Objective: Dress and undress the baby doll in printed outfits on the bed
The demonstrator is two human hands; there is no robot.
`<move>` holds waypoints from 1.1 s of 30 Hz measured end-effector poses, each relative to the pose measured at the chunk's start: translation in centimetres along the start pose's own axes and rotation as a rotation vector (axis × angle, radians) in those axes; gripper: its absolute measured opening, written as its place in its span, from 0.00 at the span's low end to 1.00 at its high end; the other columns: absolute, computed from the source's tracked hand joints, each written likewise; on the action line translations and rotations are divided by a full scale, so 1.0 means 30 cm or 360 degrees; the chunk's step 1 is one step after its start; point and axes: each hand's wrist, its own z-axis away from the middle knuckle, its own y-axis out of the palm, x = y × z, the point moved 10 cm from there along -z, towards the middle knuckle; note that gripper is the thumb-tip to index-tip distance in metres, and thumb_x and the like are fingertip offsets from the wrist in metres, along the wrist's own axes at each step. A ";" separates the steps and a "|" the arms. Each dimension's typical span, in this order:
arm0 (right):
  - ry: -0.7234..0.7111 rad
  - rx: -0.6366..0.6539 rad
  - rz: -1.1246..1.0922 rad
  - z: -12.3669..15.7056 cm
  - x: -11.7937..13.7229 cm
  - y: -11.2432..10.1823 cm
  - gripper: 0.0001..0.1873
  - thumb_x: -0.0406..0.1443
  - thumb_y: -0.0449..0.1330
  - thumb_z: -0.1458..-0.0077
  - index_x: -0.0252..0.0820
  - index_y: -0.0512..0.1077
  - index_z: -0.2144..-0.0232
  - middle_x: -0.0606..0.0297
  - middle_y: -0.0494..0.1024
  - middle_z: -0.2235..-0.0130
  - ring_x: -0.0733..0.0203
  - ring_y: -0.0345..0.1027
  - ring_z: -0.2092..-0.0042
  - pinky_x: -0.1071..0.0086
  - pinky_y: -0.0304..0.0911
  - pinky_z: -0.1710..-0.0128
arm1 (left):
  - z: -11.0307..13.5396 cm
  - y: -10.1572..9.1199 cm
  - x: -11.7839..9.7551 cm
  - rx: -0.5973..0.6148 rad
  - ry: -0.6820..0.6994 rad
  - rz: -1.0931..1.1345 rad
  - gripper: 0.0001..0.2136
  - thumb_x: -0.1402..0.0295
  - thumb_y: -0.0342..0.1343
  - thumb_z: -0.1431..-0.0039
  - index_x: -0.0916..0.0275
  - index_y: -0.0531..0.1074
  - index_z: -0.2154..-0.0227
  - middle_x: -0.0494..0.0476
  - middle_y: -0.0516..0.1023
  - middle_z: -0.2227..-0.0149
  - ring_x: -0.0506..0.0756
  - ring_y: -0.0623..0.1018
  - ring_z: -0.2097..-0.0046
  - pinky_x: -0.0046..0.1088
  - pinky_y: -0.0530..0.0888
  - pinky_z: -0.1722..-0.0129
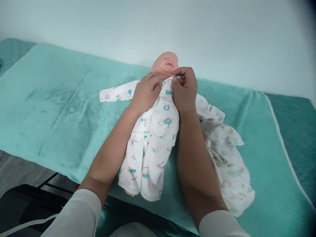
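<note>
A baby doll (165,62) lies on its back on a teal blanket (61,105), dressed in a white printed sleepsuit (158,131). My left hand (146,90) rests on the doll's chest with its fingers pinched on the suit's collar edge. My right hand (184,87) is closed on the neckline just under the doll's chin, thumb and fingers pressed together on the fabric. One doll foot (129,193) shows below the left trouser leg.
A second white printed garment (229,164) lies crumpled on the blanket to the right of the doll. The blanket's front edge hangs over the table near my arms. A pale wall (172,26) stands behind. Dark furniture (27,204) sits at the lower left.
</note>
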 end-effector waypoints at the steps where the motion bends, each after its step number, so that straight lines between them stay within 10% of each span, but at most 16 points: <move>1: 0.0011 0.0013 -0.0003 0.000 0.007 0.003 0.08 0.42 0.58 0.32 0.47 0.72 0.56 0.64 0.73 0.57 0.64 0.61 0.67 0.67 0.65 0.65 | 0.002 -0.003 0.001 -0.0013 -0.0018 0.0024 0.13 0.61 0.49 0.26 0.52 0.78 0.51 0.54 0.79 0.42 0.59 0.75 0.37 0.43 0.70 0.33; 15: -0.0020 0.0223 0.0050 0.126 0.186 0.004 0.02 0.34 0.59 0.36 0.45 0.73 0.62 0.64 0.74 0.54 0.65 0.61 0.64 0.68 0.61 0.63 | 0.110 -0.057 -0.045 0.0098 -0.0116 0.0347 0.08 0.59 0.57 0.30 0.53 0.79 0.57 0.54 0.75 0.37 0.59 0.71 0.32 0.47 0.66 0.28; 33: 0.0269 0.0197 0.0054 0.162 0.156 -0.007 0.05 0.32 0.65 0.42 0.45 0.74 0.62 0.69 0.70 0.65 0.65 0.58 0.68 0.69 0.60 0.66 | 0.143 -0.063 -0.060 0.0026 -0.0100 0.0138 0.13 0.52 0.56 0.30 0.54 0.76 0.58 0.57 0.76 0.37 0.59 0.72 0.33 0.47 0.68 0.31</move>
